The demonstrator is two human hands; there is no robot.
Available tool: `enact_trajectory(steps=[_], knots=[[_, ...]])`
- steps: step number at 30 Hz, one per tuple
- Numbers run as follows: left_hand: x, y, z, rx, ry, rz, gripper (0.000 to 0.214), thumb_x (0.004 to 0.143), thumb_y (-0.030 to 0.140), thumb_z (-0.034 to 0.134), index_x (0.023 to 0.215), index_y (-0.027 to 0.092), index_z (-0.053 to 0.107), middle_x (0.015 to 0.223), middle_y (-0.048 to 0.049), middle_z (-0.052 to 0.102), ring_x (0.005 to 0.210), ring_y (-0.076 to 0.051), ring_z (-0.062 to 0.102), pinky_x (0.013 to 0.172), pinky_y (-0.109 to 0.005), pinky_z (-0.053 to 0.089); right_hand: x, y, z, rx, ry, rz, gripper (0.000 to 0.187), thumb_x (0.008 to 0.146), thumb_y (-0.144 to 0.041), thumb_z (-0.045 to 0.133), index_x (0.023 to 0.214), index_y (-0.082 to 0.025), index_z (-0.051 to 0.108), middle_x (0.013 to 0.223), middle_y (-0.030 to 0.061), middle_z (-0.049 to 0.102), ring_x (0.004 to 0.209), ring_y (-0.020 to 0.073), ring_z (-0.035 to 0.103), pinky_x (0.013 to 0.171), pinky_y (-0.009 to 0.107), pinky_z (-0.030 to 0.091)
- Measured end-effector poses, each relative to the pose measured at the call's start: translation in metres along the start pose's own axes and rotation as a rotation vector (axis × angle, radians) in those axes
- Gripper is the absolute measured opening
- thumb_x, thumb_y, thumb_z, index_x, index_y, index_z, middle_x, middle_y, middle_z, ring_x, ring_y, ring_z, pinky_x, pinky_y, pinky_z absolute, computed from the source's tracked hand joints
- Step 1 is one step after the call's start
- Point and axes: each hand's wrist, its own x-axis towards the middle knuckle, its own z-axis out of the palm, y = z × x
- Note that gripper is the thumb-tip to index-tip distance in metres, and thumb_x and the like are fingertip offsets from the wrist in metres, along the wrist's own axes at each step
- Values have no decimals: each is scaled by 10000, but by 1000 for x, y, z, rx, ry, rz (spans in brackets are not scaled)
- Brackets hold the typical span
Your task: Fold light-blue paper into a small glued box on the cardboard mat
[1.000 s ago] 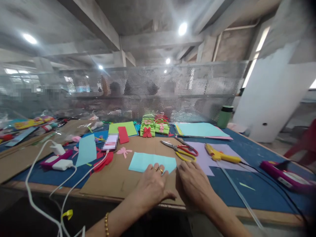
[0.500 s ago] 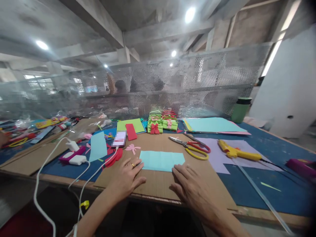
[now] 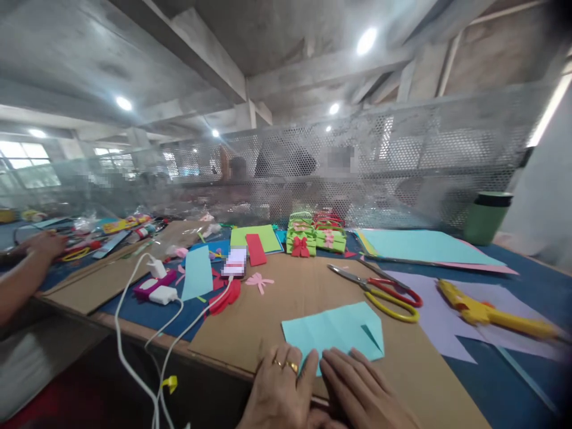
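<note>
A light blue sheet of paper (image 3: pixel 335 328) lies at a slant on the cardboard, with crease lines across it and a small raised fold near its right end. My left hand (image 3: pixel 281 387), with rings on it, is closed at the sheet's near edge. Right beside it, my right hand (image 3: pixel 361 390) has its fingers together over the same edge. Both thumbs are mostly hidden low between the hands. Beyond the sheet, to the right, rest scissors (image 3: pixel 388 298) with yellow and red handles. A pink paper bow (image 3: pixel 259 282) lies to the left.
Cardboard (image 3: pixel 250 328) covers the near table. A yellow glue gun (image 3: pixel 487 313) lies on purple sheets at right. Small green paper bags (image 3: pixel 301 238), a phone (image 3: pixel 234 261) on a white cable, and a green bottle (image 3: pixel 487 217) stand or lie farther back. Another person's arm (image 3: pixel 27 274) reaches in at left.
My hands have come together from the sheet's two ends to its near edge. The sheet has turned and come nearer, and a fold shows at its right. The view has swung left.
</note>
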Motion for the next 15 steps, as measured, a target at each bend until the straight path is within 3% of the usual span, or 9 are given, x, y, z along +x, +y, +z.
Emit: enact_trajectory(steps=[3,6,10,15], knots=[[2,-6,-2,-51,42,49,359,958,385,467,1087,91,627,805,-87,599,727,-232,559,659,-378,427,-8,-1,7,5,43,59,511,882,-521,598,1293,-217,594,1162,99,714,1052,271,659,830,388,554],[4,-9,-15,-195,-63,34,224,953,298,477,997,145,635,768,-51,572,704,-206,531,630,-345,399,-14,-9,5,26,72,145,409,904,-439,589,1250,-222,620,1104,104,717,1010,266,668,797,376,559],[6,-7,-34,-329,-240,-61,225,941,197,526,1141,160,622,906,-77,593,847,-224,538,745,-372,427,-10,-27,-7,80,50,272,315,952,-257,535,1243,-164,611,1043,102,724,1001,232,672,873,374,543],[10,-8,-42,-464,-315,-184,204,930,189,579,1116,195,662,921,-68,583,880,-220,526,790,-382,415,-3,-38,-12,163,121,369,274,927,-163,569,1197,-161,613,1038,109,727,1043,235,668,937,419,533]])
